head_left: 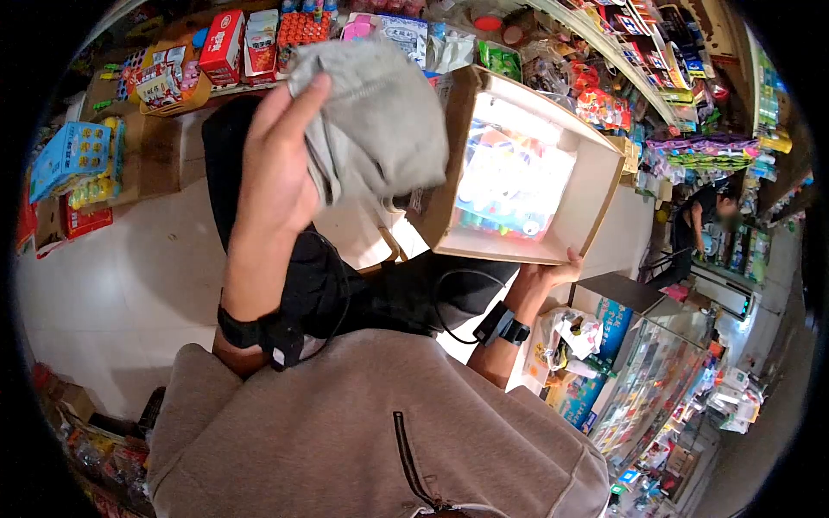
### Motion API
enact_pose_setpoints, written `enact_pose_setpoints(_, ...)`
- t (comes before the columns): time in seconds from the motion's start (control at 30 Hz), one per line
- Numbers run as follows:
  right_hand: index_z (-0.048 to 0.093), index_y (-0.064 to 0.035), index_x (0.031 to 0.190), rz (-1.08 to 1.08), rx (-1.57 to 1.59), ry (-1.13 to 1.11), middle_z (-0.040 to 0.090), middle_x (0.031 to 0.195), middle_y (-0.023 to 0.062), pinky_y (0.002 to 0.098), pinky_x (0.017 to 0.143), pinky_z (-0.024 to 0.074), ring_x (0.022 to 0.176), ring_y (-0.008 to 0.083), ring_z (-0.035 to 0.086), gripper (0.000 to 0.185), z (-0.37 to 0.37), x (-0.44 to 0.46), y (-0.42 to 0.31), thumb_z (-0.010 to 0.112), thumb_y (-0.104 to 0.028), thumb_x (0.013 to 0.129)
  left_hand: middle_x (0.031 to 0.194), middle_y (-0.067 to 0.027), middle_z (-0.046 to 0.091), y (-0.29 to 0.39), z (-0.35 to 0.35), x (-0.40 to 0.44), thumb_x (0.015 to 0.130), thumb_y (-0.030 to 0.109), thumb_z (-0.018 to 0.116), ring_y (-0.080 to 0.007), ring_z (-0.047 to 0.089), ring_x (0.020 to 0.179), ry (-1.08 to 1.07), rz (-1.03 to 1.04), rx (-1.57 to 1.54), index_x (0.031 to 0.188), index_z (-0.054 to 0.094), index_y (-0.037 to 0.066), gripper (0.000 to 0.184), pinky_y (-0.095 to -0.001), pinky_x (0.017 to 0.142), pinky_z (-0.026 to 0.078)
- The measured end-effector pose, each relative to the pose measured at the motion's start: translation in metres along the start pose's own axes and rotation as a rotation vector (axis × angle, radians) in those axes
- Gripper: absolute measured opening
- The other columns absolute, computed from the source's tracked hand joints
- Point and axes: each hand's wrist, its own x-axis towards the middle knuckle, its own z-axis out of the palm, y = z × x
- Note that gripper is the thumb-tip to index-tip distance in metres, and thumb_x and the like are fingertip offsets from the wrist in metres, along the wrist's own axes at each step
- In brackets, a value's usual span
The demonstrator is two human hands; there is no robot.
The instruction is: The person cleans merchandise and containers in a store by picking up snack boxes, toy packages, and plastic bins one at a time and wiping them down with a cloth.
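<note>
My left hand (281, 168) is closed on a folded grey cloth (380, 116), with the thumb and fingers at its left edge. The cloth is held up beside an open cardboard box (591, 168). My right hand (553, 274) grips the box at its lower right corner; most of those fingers are behind it. The box is tilted, its opening turned toward me. Inside lies a plastic-wrapped pack of colourful small items (509, 186), partly washed out by glare.
Shelves ahead hold snack packs, including a red box (222, 47). Blue cartons (73, 160) stand at the left. On the right are a glass display case (643, 380) and a plastic bag (574, 337). Another person (698, 226) is farther off at the right.
</note>
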Motion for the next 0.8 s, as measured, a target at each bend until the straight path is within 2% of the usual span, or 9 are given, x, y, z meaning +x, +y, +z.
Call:
enact_pose_setpoints(0.13,0.04,0.0061,0.132,0.041,-0.086,-0.083,0.048,0.128,0.0231,0.0524,0.102,0.0397,0.119,0.0394,0.048,0.066,-0.036,0.027,0.004,0.043,-0.029,0.075,0.107,-0.0071,0.065,-0.012,0.014,0.02,0.098,0.019,0.053,-0.0139,0.062,0.096,0.012,0.162,0.115,0.116,0.057,0.0,0.027,-0.0279,0.088,0.047)
enact_pose_setpoints(0.2,0.04,0.0059,0.132,0.142,-0.109,-0.11,0.048,0.13,0.0236,0.0524,0.103,0.0383,0.121,0.0394,0.046,0.066,-0.029,0.012,0.004,0.043,-0.028,0.075,0.102,-0.0076,0.065,-0.04,0.015,0.034,0.098,0.019,0.051,-0.0123,0.059,0.091,-0.096,0.234,0.343,0.111,0.057,0.001,0.023,-0.0289,0.08,0.046)
enact_pose_setpoints(0.3,0.039,0.0062,0.134,0.187,-0.076,-0.125,0.047,0.132,0.0237,0.054,0.105,0.0359,0.125,0.0403,0.043,0.067,-0.02,0.002,0.011,0.041,-0.027,0.076,0.091,-0.021,0.064,-0.061,0.038,0.022,0.095,0.011,0.051,-0.0339,0.063,0.084,-0.195,0.389,0.728,0.11,0.055,-0.003,0.02,-0.0381,0.072,0.048)
enact_pose_setpoints(0.37,0.037,0.0073,0.136,0.315,-0.026,-0.059,0.046,0.134,0.0229,0.0559,0.106,0.0343,0.128,0.0414,0.041,0.069,-0.038,0.022,0.019,0.039,-0.028,0.076,0.084,-0.0289,0.06,-0.07,0.049,0.013,0.092,0.006,0.052,-0.0484,0.056,0.084,-0.19,0.613,0.745,0.109,0.053,-0.003,0.02,-0.0481,0.067,0.046)
enact_pose_setpoints(0.4,0.037,0.0073,0.136,0.313,-0.029,-0.056,0.046,0.134,0.0229,0.0559,0.106,0.0343,0.128,0.0414,0.041,0.069,-0.034,0.017,0.019,0.039,-0.028,0.076,0.09,-0.0298,0.06,-0.063,0.05,0.003,0.09,0.004,0.052,-0.0487,0.057,0.086,-0.232,0.422,0.844,0.111,0.051,-0.004,0.022,-0.0508,0.07,0.046)
enact_pose_setpoints(0.53,0.036,0.0072,0.137,0.348,0.025,-0.119,0.044,0.137,0.0233,0.0574,0.104,0.0356,0.127,0.0422,0.041,0.071,-0.029,0.016,0.028,0.037,-0.029,0.077,0.102,-0.031,0.058,-0.077,0.05,-0.031,0.085,0.0,0.051,-0.051,0.053,0.098,-0.364,0.577,0.887,0.115,0.05,-0.004,0.03,-0.0545,0.082,0.043)
enact_pose_setpoints(0.6,0.036,0.0078,0.137,0.228,-0.026,-0.062,0.044,0.137,0.024,0.0572,0.104,0.0353,0.127,0.0408,0.042,0.07,-0.014,0.011,0.031,0.037,-0.028,0.077,0.106,-0.0312,0.058,-0.078,0.043,-0.042,0.085,0.0,0.051,-0.0505,0.054,0.099,-0.423,0.633,0.876,0.117,0.05,-0.004,0.033,-0.0542,0.084,0.043)
enact_pose_setpoints(0.63,0.037,0.0089,0.136,0.186,-0.022,-0.077,0.043,0.137,0.0249,0.0577,0.105,0.0344,0.126,0.0394,0.043,0.069,-0.016,0.019,0.032,0.036,-0.027,0.077,0.106,-0.0312,0.058,-0.074,0.04,-0.048,0.085,0.0,0.051,-0.0505,0.054,0.099,-0.421,0.632,0.88,0.117,0.05,-0.004,0.033,-0.0542,0.084,0.043)
enact_pose_setpoints(0.8,0.036,0.0107,0.136,0.132,-0.054,-0.051,0.043,0.138,0.0233,0.0558,0.107,0.0318,0.127,0.0411,0.042,0.07,-0.023,0.04,0.028,0.035,-0.027,0.077,0.102,-0.0308,0.06,-0.051,0.024,-0.078,0.087,0.0,0.052,-0.0461,0.057,0.1,-0.499,0.055,0.771,0.117,0.051,-0.005,0.031,-0.0465,0.081,0.047)
